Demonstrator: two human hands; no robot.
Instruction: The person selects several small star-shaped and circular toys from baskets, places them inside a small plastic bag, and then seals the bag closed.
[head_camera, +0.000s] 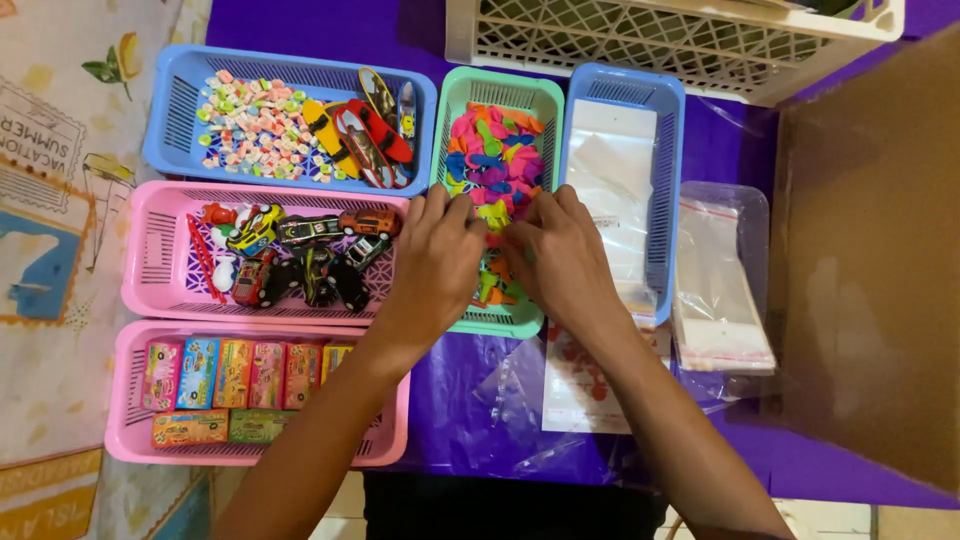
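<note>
Both hands, left (432, 262) and right (562, 255), cover the green basket's (505, 322) balloons (492, 160); fingertips buried, their grip cannot be told.

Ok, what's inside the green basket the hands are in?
The green basket holds a heap of small colourful balloons. The left hand and right hand cover its middle, so what the fingers grip there is hidden.

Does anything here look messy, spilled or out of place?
Nothing looks spilled or broken. Sweets, toy cars and small boxes sit sorted in their baskets. Both hands, left and right, are in the green basket of balloons.
</note>
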